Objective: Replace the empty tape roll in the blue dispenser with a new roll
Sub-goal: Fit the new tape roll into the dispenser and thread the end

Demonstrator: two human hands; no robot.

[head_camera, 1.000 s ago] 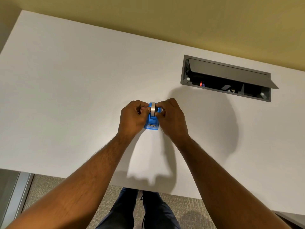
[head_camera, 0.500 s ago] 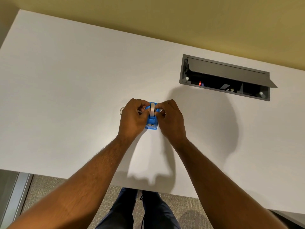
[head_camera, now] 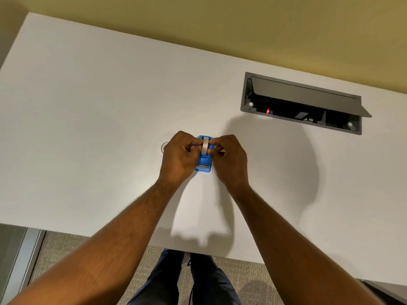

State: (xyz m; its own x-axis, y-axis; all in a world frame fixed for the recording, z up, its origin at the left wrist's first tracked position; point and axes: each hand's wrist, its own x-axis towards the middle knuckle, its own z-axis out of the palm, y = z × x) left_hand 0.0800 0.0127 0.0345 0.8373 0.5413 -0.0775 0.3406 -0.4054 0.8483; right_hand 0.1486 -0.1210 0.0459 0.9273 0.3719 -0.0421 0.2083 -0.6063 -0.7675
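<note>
A small blue tape dispenser stands on the white table, its cutter end toward me. A pale tape roll sits upright in its slot, seen edge-on. My left hand pinches the roll from the left and my right hand pinches it from the right, fingertips almost meeting over the dispenser. A thin clear ring, which looks like an empty tape core, peeks out on the table behind my left hand, mostly hidden.
An open grey cable hatch is set into the table at the back right, its lid tilted up. The table's near edge runs just below my forearms, with carpet and my legs beneath. A yellow wall lies behind.
Both hands and the roll have sunk a little lower into the dispenser. The clear ring left of my left hand has come into sight.
</note>
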